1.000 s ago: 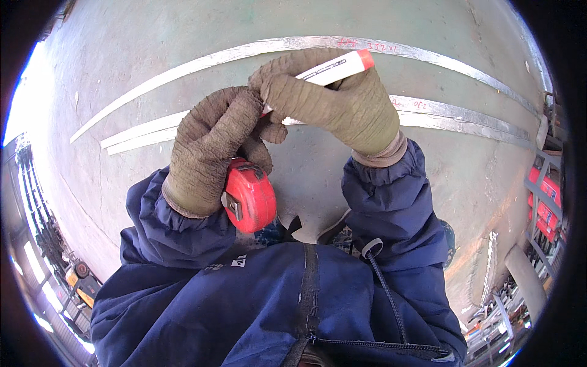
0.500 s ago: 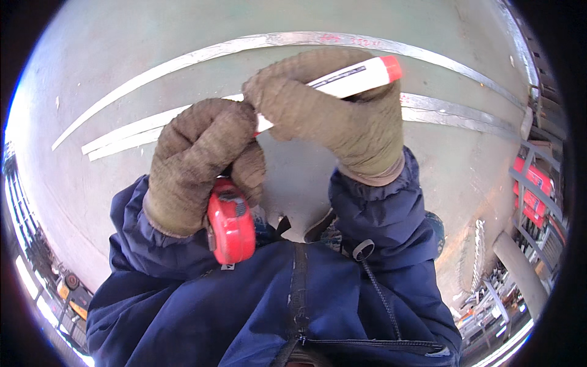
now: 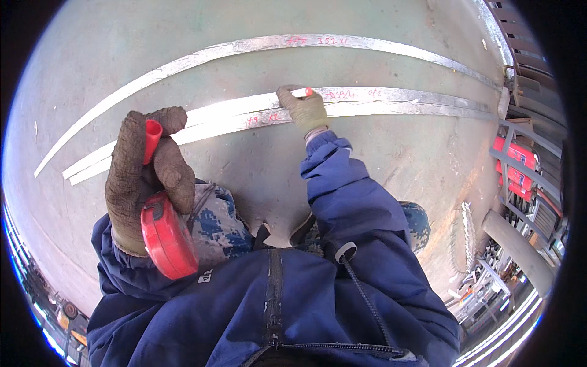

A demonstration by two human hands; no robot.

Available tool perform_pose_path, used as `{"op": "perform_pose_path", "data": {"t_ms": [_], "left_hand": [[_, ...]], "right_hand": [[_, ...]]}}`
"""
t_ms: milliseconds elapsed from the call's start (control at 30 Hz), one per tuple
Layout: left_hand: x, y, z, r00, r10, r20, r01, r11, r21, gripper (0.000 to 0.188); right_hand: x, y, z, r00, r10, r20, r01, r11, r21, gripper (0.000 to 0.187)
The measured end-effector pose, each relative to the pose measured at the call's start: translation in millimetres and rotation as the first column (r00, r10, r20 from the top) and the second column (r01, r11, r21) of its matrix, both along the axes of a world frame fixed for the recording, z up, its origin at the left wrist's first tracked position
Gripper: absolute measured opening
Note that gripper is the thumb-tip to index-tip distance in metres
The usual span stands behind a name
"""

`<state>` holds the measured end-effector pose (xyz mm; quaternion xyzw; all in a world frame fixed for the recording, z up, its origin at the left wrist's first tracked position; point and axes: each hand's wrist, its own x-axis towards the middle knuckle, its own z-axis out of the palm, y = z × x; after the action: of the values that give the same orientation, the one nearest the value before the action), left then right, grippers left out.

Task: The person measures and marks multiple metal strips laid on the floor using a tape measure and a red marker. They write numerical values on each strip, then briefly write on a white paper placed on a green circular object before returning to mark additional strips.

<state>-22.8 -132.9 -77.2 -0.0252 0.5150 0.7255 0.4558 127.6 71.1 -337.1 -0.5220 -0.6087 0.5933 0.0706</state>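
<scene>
From where I stand, the two near strips [image 3: 241, 122] lie on the floor [image 3: 244, 168], on the far side of the person's body, side by side, with their long axis running from left to right. The right hand [image 3: 304, 113] is the nearer one to them: it is stretched out over their middle part, with fingers bent tightly around a marker [image 3: 308, 92], whose red end shows. Whether its tip touches the metal, I cannot tell. The left hand [image 3: 147, 174] is closer to the body, on the left; its finger and thumb pinch a red cap [image 3: 152, 142], and a red tape measure [image 3: 170, 238] sits against its palm side. Beyond the pair, apart from it, lies another strip [image 3: 263, 44], with red writing.
</scene>
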Motion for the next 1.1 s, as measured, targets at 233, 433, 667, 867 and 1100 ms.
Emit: {"op": "perform_pose_path", "data": {"t_ms": [233, 433, 667, 867, 1100], "left_hand": [[-2, 0, 0, 1.0, -0.004, -0.001, 0.004, 1.0, 0.01, 0.055], [-10, 3, -5, 0.986, 0.023, 0.168, -0.034, 0.998, 0.062, 0.056], [30, -7, 15, 0.885, -0.465, -0.01, 0.463, 0.884, -0.069, 0.036], [60, -13, 24, 0.667, -0.612, 0.424, 0.634, 0.766, 0.108, 0.037], [57, -15, 16, 0.602, -0.782, 0.159, 0.767, 0.622, 0.157, 0.031]], "right_hand": [[16, 5, -28, 0.995, -0.095, -0.029, 0.095, 0.995, 0.006, 0.027], [22, -8, -41, 0.984, -0.174, -0.045, 0.171, 0.984, -0.053, 0.028], [15, -21, -51, 0.979, -0.192, -0.072, 0.181, 0.974, -0.139, 0.032], [11, -22, -24, 0.991, -0.124, 0.056, 0.126, 0.991, -0.051, 0.031], [1, -26, -18, 0.992, -0.113, 0.062, 0.115, 0.993, -0.017, 0.028]]}}
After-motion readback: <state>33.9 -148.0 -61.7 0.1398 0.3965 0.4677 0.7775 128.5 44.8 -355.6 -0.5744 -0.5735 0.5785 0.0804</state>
